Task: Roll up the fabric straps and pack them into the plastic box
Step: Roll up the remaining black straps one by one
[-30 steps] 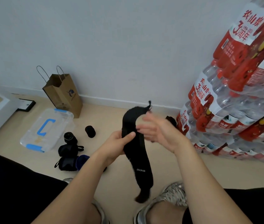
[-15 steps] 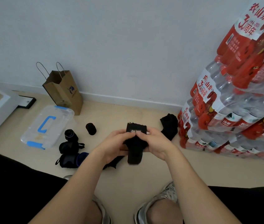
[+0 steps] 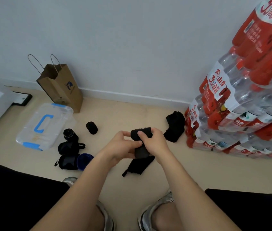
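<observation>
Nearest the camera, two bare knees and a pair of grey sneakers [image 3: 155, 212] rest on the beige floor [image 3: 198, 165]. Just beyond the sneakers, both hands meet over one black fabric strap [image 3: 141, 142]. The left hand [image 3: 123, 148] is closed on the strap's left side, thumb and fingers pinching it. The right hand [image 3: 155, 142] is curled around the strap's right side, its thumb pressed on the rolled top part. The strap's loose tail [image 3: 137, 165] hangs below the hands, toward the sneakers; whether it touches the floor cannot be told.

Left of the strap, several rolled straps [image 3: 70, 154] lie clustered on the floor, one with a blue edge, and a single black roll [image 3: 91, 128] sits apart, slightly farther out. Right of the held strap, a crumpled black strap [image 3: 174, 126] lies on the floor beside stacked packs of bottled water [image 3: 241, 114] with red labels.

Farther left than the rolled cluster sits the clear plastic box [image 3: 45, 125], its lid on, with blue handle and clips. Behind the box, a brown paper bag [image 3: 62, 87] stands against the white wall [image 3: 132, 47].
</observation>
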`<state>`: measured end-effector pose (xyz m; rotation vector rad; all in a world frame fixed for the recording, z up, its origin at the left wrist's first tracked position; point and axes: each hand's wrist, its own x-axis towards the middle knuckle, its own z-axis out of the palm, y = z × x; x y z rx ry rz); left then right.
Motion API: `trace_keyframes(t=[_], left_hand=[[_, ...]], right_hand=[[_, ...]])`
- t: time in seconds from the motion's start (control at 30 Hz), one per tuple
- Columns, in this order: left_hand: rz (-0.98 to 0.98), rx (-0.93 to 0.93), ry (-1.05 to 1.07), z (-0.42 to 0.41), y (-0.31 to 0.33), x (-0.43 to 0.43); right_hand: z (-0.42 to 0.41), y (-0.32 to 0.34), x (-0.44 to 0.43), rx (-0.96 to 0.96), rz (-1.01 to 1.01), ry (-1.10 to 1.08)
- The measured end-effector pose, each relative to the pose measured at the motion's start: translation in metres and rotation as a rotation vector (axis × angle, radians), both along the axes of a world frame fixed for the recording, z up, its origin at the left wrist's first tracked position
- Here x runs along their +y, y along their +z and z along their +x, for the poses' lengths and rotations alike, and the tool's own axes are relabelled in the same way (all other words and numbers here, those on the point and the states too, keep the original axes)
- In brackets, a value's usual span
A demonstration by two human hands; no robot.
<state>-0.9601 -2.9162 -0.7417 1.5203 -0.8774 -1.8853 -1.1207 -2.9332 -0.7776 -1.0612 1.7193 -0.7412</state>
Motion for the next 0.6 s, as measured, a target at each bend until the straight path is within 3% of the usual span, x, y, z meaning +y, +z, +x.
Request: trace_keyframes(t=[0.17, 0.27, 0.4, 0.5, 0.6], left_hand=[[-0.072, -0.059, 0.105, -0.009, -0.012, -0.009], [-0.006, -0.12, 0.116, -0.01, -0.026, -0.02], [0.012, -0.226, 0.004, -0.01, -0.05, -0.033], [-0.014, -0.309, -0.055, -0.015, -0.065, -0.04], [-0.015, -0.369, -0.018, -0.017, -0.078, -0.047]], right_hand=[[-0.013, -0.018, -0.009, -0.157, 0.201, 0.028], [-0.03, -0.041, -0.016, -0.091, 0.268, 0.018], [-0.065, -0.074, -0.025, 0.266, 0.244, -0.033], [-0.093, -0.093, -0.03, 0.581, 0.233, 0.076], [-0.109, -0.115, -0.035, 0.781, 0.178, 0.215]])
